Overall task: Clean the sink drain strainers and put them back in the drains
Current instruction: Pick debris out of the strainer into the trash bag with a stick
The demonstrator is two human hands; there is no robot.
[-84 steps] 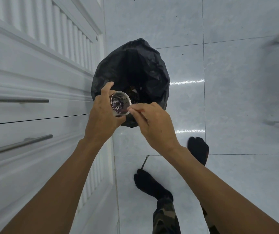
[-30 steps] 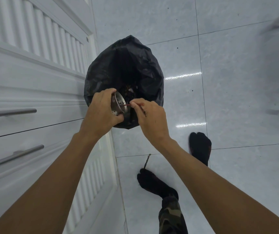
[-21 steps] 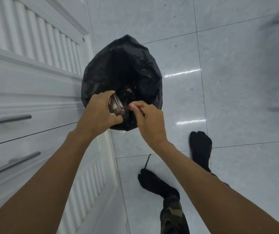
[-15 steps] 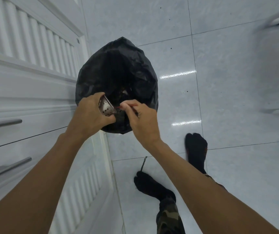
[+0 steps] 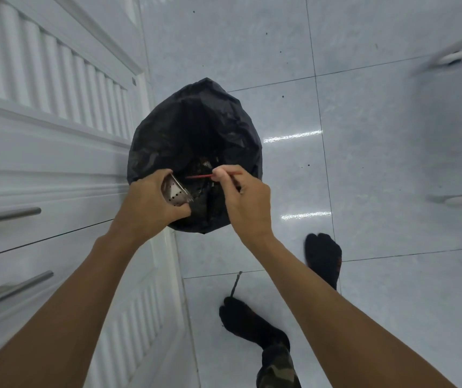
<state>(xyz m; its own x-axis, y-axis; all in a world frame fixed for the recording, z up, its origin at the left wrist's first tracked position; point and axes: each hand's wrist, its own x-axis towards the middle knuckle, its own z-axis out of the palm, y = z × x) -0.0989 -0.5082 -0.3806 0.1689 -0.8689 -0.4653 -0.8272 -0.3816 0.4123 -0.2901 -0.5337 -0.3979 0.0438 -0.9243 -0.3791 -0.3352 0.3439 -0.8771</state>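
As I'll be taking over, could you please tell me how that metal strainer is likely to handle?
The strainer looks like thin perforated metal, so probably stiff and light. Its smooth round cup may slip or roll; the left hand wraps fingers round it.

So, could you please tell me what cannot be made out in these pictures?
All in the head view.
Inside of the perforated steel strainer cup: turned away and wrapped by the left hand, so leftover debris is unseen.
Contents of the black plastic bin bag: too dark.
The thin red stick pinched by the right hand: too small to identify.
The white bars at the right edge: blurred and cut off.
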